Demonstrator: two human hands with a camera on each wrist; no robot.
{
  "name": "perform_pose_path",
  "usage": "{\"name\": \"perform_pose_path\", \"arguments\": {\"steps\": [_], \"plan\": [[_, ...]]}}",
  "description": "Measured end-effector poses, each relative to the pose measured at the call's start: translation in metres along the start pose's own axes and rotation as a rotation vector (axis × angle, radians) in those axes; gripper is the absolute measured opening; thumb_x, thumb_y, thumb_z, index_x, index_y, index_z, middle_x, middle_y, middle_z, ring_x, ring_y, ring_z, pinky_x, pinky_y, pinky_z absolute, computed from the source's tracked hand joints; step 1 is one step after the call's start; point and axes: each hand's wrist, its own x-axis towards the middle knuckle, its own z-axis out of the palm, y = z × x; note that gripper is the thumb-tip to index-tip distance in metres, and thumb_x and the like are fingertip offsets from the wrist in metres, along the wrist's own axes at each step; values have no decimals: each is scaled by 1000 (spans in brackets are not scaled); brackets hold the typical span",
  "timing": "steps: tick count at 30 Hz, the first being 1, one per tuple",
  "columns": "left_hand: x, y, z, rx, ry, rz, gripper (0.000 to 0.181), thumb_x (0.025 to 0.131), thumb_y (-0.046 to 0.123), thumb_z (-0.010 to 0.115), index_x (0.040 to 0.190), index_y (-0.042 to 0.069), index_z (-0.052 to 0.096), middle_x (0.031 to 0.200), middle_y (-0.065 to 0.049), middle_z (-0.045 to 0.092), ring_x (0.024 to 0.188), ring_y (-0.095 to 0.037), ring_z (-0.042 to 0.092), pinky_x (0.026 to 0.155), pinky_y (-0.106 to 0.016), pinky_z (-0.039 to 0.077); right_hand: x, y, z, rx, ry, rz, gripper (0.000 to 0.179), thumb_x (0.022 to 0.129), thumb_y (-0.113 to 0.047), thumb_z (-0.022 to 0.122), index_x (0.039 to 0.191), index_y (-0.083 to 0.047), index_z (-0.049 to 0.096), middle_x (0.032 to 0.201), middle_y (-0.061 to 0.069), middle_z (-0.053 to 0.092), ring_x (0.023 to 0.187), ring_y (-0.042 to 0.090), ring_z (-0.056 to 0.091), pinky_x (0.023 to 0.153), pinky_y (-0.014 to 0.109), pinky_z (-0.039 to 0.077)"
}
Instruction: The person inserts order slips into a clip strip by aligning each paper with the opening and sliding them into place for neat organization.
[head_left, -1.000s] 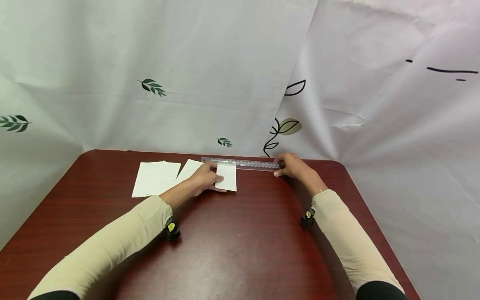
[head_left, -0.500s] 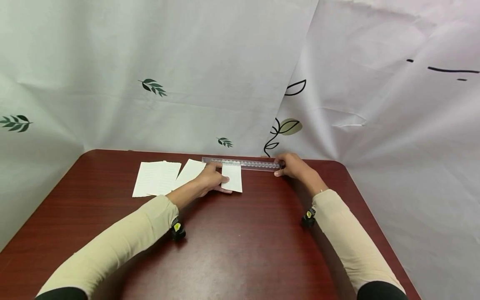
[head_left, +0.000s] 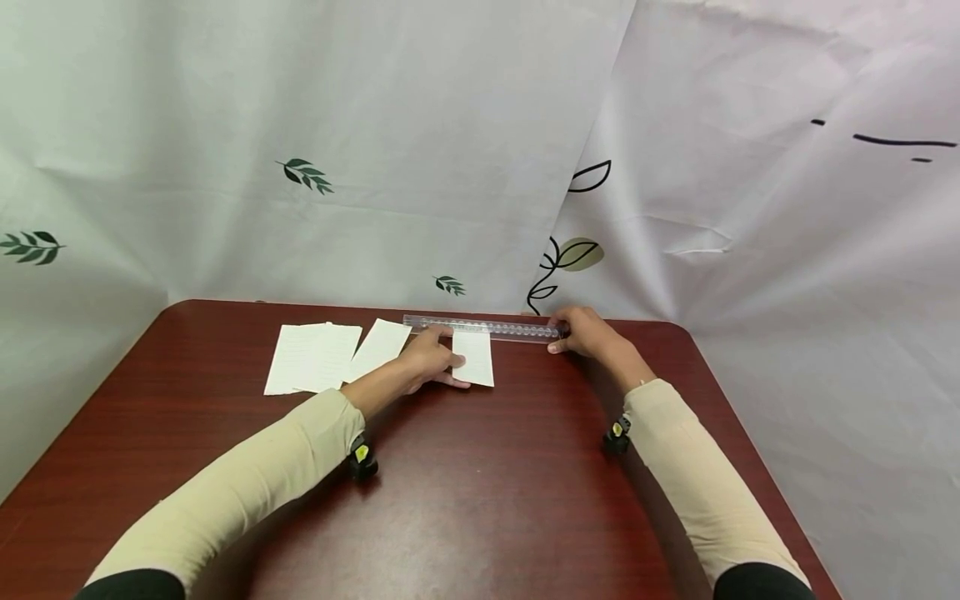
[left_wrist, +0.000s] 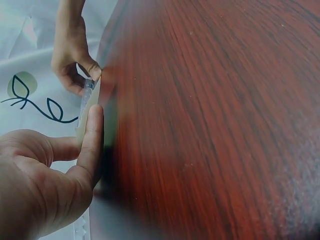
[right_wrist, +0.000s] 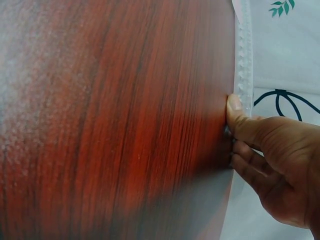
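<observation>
A clear plastic ruler (head_left: 517, 330) lies along the far side of the dark red table. My right hand (head_left: 588, 332) grips its right end; in the right wrist view the thumb (right_wrist: 234, 105) is on the ruler's edge. My left hand (head_left: 431, 357) pinches the left side of a small white piece of paper (head_left: 474, 360). This paper's top edge meets the ruler, and whether it lies over or under it is hard to tell. In the left wrist view the left hand (left_wrist: 50, 175) holds the paper, seen nearly edge-on.
Left of my left hand lies a white paper strip (head_left: 380, 346), slanted, its lower end near the forearm. Farther left are overlapping lined sheets (head_left: 311, 358). A white cloth with leaf prints (head_left: 450, 167) hangs right behind the table's (head_left: 480, 500) back edge.
My left hand and the small paper have slid a little to the right along the ruler. The right hand and the ruler have stayed put.
</observation>
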Motion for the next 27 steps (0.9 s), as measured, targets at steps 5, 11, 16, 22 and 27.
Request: {"name": "perform_pose_path", "arguments": {"steps": [5,11,16,22,27], "plan": [[1,1,2,8,-11,-27,81,110,-7,61,179,3,20,174,-42,30,74,-26,83,87,-43,73,0,0,0,-10,1,2,39,96,-18,93,125,4,77,121,24,77,113,39,70,106,58,59],[2,3,3,17,-14,-30,81,111,-7,61,179,4,18,164,-40,43,74,-25,83,86,-43,73,0,1,1,-7,5,2,40,96,-18,93,125,5,77,123,25,77,115,41,71,108,59,59],[3,3,6,9,-16,-32,82,110,-9,62,179,5,20,168,-39,39,74,-26,83,86,-44,73,0,1,2,1,18,0,40,95,-18,93,125,4,78,125,24,78,116,41,72,108,58,59],[2,6,10,9,-32,-46,82,110,-8,61,180,5,19,164,-38,43,75,-26,83,87,-44,73,-1,1,3,20,24,8,38,95,-17,93,124,3,79,123,24,78,114,39,72,106,57,60],[3,8,15,-3,-30,-41,83,109,-10,61,179,3,18,143,-33,56,77,-26,82,85,-43,73,-1,1,2,21,36,13,37,95,-17,93,124,3,80,124,24,79,114,39,72,106,57,60]]}}
